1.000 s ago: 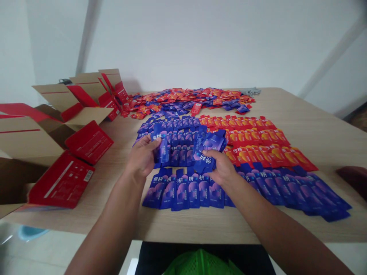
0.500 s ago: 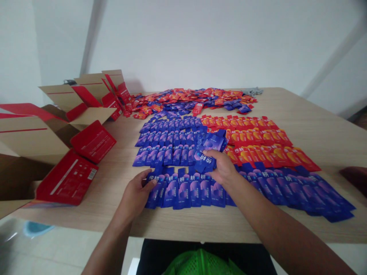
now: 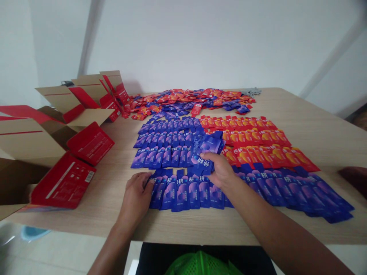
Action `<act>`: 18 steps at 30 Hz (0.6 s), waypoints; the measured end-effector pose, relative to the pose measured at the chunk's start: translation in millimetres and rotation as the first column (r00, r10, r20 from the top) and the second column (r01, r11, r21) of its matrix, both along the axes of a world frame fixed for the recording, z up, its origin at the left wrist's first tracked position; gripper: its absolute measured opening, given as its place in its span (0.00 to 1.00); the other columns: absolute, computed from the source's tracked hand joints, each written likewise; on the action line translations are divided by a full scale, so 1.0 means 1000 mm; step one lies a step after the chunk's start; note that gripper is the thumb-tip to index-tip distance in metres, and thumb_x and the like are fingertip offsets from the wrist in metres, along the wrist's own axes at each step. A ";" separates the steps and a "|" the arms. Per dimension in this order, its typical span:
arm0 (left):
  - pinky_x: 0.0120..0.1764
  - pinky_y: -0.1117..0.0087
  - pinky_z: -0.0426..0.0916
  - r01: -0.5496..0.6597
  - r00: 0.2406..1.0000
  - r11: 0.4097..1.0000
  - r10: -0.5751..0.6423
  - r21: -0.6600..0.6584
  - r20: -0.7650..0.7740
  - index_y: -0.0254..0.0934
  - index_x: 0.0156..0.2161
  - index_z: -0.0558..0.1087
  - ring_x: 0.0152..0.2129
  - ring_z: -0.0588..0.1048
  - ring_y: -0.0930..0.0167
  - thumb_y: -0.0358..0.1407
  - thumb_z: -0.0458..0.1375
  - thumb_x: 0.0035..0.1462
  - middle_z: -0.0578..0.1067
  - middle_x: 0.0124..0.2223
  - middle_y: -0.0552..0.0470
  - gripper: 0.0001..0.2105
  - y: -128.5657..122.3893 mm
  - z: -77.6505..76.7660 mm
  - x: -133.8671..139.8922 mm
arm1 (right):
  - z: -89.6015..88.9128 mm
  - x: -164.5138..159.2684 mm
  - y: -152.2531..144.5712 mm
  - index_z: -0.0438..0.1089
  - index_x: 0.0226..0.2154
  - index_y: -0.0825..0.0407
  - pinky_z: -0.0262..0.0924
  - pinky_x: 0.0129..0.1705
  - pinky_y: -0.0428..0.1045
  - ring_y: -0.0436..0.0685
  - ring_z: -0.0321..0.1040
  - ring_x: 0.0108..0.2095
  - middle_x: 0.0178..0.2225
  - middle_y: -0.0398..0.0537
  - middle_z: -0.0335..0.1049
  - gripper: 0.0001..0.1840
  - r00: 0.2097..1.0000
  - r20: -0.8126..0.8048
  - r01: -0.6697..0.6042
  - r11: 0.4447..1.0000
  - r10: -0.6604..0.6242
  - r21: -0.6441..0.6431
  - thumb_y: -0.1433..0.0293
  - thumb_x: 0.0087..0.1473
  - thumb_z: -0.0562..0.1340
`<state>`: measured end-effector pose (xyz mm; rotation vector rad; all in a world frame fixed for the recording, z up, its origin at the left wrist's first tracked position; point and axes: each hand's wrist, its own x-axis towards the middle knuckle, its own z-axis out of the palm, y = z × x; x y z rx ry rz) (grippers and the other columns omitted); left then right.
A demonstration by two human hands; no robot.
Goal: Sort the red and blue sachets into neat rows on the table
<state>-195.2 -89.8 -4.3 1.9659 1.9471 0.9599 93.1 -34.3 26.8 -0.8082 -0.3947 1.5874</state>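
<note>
My right hand [image 3: 220, 168] is closed round a small stack of purple sachets [image 3: 210, 147], with the thumb on top. It holds them above the middle of the purple rows. My left hand [image 3: 138, 195] is at the left end of the front row of purple sachets [image 3: 182, 191]. Its fingers are curled and its thumb lies at the end sachet [image 3: 156, 193], gripping that edge; the fingertips are partly hidden. Farther back lie shorter rows of purple sachets [image 3: 164, 139]. Rows of orange-red sachets [image 3: 255, 137] lie to their right.
Open red cardboard boxes [image 3: 64, 183] with raised flaps stand along the table's left side. A loose heap of mixed sachets [image 3: 186, 98] spreads across the back of the wooden table [image 3: 309, 126]. A grey cloth [image 3: 251, 91] lies behind it. A blue basin [image 3: 34, 233] is on the floor.
My left hand has closed in on the end sachet and now covers more of it. My right hand keeps its stack, almost still. The view has shifted slightly.
</note>
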 end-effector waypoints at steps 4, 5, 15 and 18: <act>0.45 0.59 0.73 -0.048 0.964 0.998 0.058 -0.043 0.261 0.41 0.50 0.81 0.41 0.77 0.58 0.45 0.65 0.58 0.81 0.48 0.45 0.17 0.012 0.035 0.033 | 0.000 -0.002 -0.002 0.77 0.32 0.51 0.77 0.39 0.55 0.60 0.80 0.30 0.28 0.42 0.81 0.16 1.000 0.010 -0.022 1.000 0.021 0.014 0.76 0.36 0.76; 0.42 0.62 0.72 -0.010 0.927 0.997 0.038 -0.078 0.374 0.41 0.49 0.82 0.37 0.77 0.61 0.45 0.68 0.56 0.81 0.44 0.47 0.17 0.017 0.045 0.045 | 0.000 -0.002 -0.003 0.78 0.32 0.51 0.77 0.39 0.55 0.60 0.80 0.30 0.28 0.43 0.82 0.16 0.999 0.013 -0.037 0.999 0.036 0.016 0.76 0.36 0.76; 0.48 0.65 0.68 0.402 0.684 0.904 -0.401 0.145 0.609 0.42 0.44 0.84 0.48 0.73 0.59 0.31 0.78 0.41 0.79 0.46 0.46 0.21 0.065 0.096 0.134 | -0.003 -0.009 -0.011 0.81 0.35 0.53 0.74 0.33 0.49 0.56 0.78 0.27 0.30 0.45 0.82 0.16 0.976 0.062 -0.215 0.970 0.209 0.112 0.77 0.38 0.73; 0.43 0.67 0.68 0.395 0.680 0.913 -0.362 0.097 0.638 0.40 0.36 0.83 0.40 0.72 0.63 0.31 0.79 0.39 0.77 0.37 0.49 0.16 0.075 0.089 0.141 | -0.003 -0.011 -0.013 0.81 0.35 0.53 0.73 0.32 0.49 0.55 0.77 0.26 0.28 0.44 0.81 0.16 0.970 0.065 -0.239 0.962 0.233 0.128 0.77 0.38 0.74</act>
